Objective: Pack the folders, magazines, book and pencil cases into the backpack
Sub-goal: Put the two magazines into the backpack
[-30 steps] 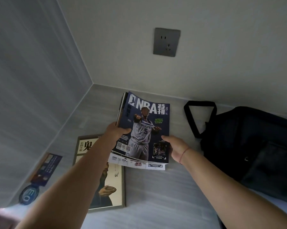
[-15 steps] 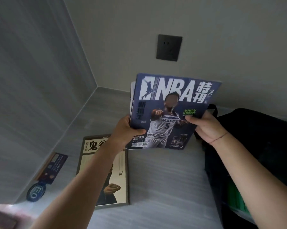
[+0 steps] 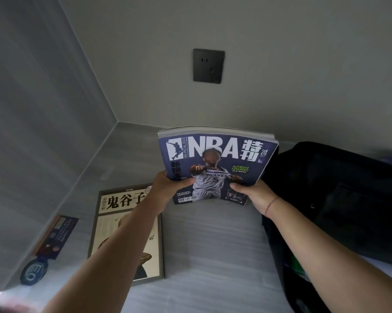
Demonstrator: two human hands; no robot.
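A stack of magazines point(image 3: 217, 154) with a blue NBA cover on top is held up off the grey table, tilted toward me. My left hand point(image 3: 167, 186) grips its lower left corner and my right hand point(image 3: 251, 193) grips its lower right corner, thumbs on the cover. The black backpack point(image 3: 339, 199) lies to the right of the magazines, and something green point(image 3: 297, 264) shows in its opening near my right forearm. A book point(image 3: 122, 222) with a cream cover and Chinese title lies flat on the table at the left, partly hidden by my left forearm.
The grey table point(image 3: 213, 245) sits in a corner between two walls. A dark wall socket point(image 3: 208, 65) is on the back wall. A blue pencil case or tag point(image 3: 52, 240) and a round blue item point(image 3: 33, 271) lie along the left wall.
Both hands lifted the magazine stack off the table and raised it. It now sits slightly lower and more tilted than half a second ago, close to the backpack.
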